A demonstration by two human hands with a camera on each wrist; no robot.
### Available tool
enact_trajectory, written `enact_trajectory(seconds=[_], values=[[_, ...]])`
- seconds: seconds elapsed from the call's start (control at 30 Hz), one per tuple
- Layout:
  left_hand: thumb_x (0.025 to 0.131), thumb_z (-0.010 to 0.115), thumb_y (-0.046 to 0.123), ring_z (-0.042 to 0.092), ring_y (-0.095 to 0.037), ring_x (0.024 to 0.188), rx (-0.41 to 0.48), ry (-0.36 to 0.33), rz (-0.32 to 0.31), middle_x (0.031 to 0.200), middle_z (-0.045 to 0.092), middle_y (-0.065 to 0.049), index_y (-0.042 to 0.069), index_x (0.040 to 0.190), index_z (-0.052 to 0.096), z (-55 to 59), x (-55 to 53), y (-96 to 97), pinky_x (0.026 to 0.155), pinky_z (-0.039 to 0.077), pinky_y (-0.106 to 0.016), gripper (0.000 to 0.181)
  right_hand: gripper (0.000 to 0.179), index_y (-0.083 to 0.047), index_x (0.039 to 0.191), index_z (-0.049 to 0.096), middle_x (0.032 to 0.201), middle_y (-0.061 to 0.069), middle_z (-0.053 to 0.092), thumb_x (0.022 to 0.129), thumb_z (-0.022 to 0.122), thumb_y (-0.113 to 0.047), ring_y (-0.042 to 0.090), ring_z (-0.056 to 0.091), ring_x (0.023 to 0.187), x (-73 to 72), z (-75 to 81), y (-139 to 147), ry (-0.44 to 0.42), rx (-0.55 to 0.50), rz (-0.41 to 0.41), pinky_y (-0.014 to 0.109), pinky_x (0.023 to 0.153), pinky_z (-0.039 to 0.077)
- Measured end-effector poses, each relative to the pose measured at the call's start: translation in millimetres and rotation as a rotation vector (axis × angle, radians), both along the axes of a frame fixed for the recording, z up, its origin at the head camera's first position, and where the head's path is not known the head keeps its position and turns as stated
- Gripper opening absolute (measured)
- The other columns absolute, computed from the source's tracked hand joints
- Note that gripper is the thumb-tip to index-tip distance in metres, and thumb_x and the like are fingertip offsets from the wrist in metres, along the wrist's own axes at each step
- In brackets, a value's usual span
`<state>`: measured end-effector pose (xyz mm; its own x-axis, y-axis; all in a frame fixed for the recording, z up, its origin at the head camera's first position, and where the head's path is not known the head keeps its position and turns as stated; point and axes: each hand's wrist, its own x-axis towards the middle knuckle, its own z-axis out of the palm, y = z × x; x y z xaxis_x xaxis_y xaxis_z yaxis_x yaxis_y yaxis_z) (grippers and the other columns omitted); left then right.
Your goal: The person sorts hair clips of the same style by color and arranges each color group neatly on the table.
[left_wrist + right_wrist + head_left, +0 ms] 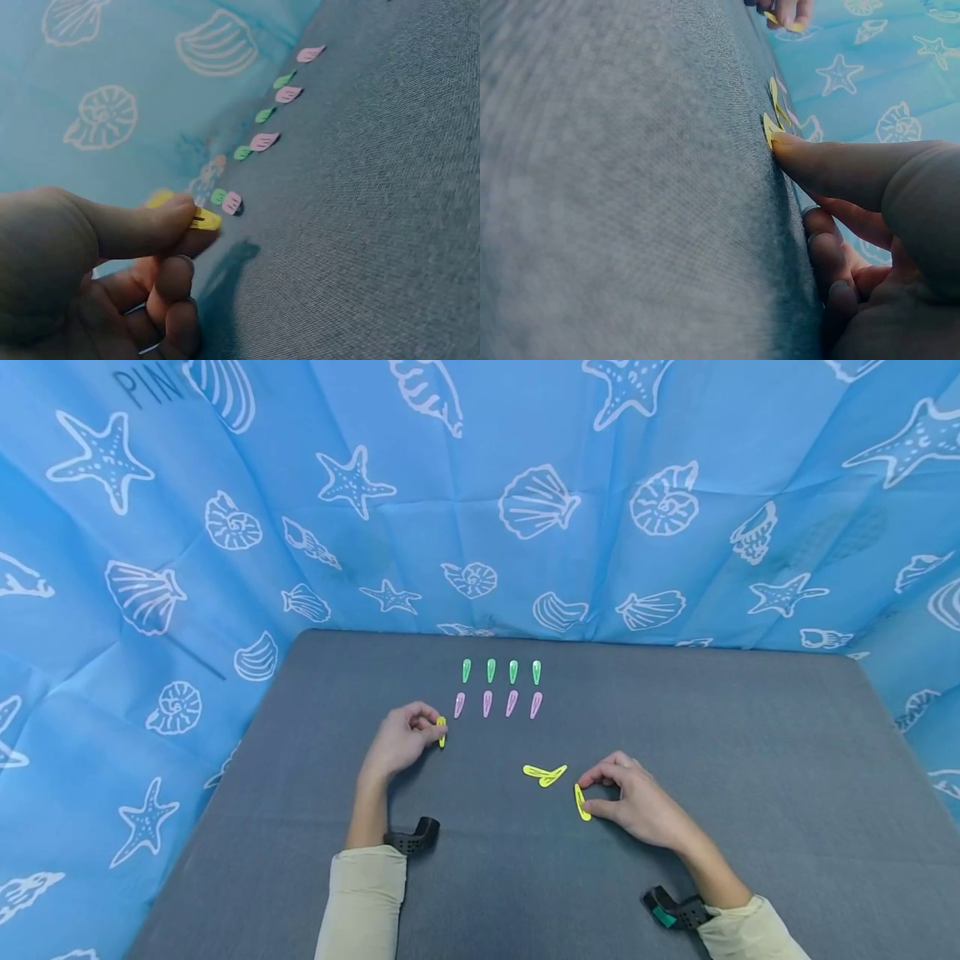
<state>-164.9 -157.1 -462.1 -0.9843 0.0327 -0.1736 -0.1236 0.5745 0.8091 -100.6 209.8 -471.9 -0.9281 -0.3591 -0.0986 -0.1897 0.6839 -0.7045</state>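
Observation:
My left hand (406, 739) pinches a yellow snap hair clip (442, 732) between thumb and fingertips, just below the left end of a row of pink hair clips (487, 703). In the left wrist view that yellow clip (206, 219) pokes out past the thumb, above its shadow on the cloth. Further right, my right hand (637, 802) holds another yellow hair clip (582, 802) by thumb and finger, close over the table. Two more yellow hair clips (545, 774) lie crossed just to its left. The right wrist view shows the thumb covering part of its clip (770, 131).
Behind the pink row, several green hair clips (491, 671) form a matching row. Grey cloth covers the table (712, 718). A blue curtain (450, 527) with white shell prints hangs along its back and left edges. Each wrist wears a black strap (414, 837).

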Motion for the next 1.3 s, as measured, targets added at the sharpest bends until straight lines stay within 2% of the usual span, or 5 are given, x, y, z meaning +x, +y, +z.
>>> enact_trajectory(seconds=[0.23,0.67,0.93,1.07,1.3], values=[[0.102,0.063,0.028,0.059,-0.020,0.076,-0.022,0.020,-0.039,0.084,0.067,-0.004,0.020,0.114,0.069,-3.1,-1.4,6.2,0.066,0.041,-0.033,0.016,0.021,-0.023,0.103,0.074,0.105,-0.003,0.059,0.085,0.083,-0.017,0.014,0.049,0.098,0.2,-0.2,1,0.001,-0.005,0.000,0.029,0.084,0.041],[0.087,0.082,0.023,0.056,-0.018,0.086,-0.135,0.024,-0.074,0.099,0.067,-0.001,0.022,0.104,0.078,-14.4,-1.8,9.7,0.076,0.044,-0.032,0.017,0.034,-0.023,0.118,0.074,0.106,-0.001,0.059,0.086,0.081,-0.011,0.013,0.050,0.097,1.2,-0.3,1,0.029,-0.019,0.036,0.029,0.083,0.041],[0.085,0.084,0.030,0.055,-0.019,0.090,-0.089,0.001,-0.107,0.105,0.068,0.000,0.023,0.112,0.077,-17.0,-4.1,3.1,0.080,0.043,-0.034,0.029,0.013,-0.022,0.091,0.071,0.097,-0.003,0.061,0.087,0.082,-0.018,0.010,0.051,0.090,1.4,1.5,1,0.030,-0.061,0.010,0.026,0.078,0.042],[0.076,0.091,0.029,0.054,-0.020,0.098,-0.081,-0.005,-0.149,0.109,0.067,0.001,0.024,0.116,0.076,-15.7,-3.5,0.3,0.087,0.043,-0.036,0.043,0.022,-0.021,0.077,0.061,0.086,-0.007,0.064,0.089,0.078,-0.013,0.004,0.052,0.074,2.9,4.3,0,0.017,-0.073,0.011,0.023,0.069,0.043],[0.071,0.095,0.024,0.050,-0.021,0.101,-0.097,-0.014,-0.205,0.110,0.063,0.000,0.024,0.118,0.075,-14.1,-4.0,-2.1,0.089,0.041,-0.036,0.051,0.019,-0.017,0.085,0.064,0.072,-0.008,0.058,0.085,0.068,0.001,0.001,0.046,0.060,3.5,14.6,-6,-0.009,0.013,0.093,0.021,0.059,0.039]])
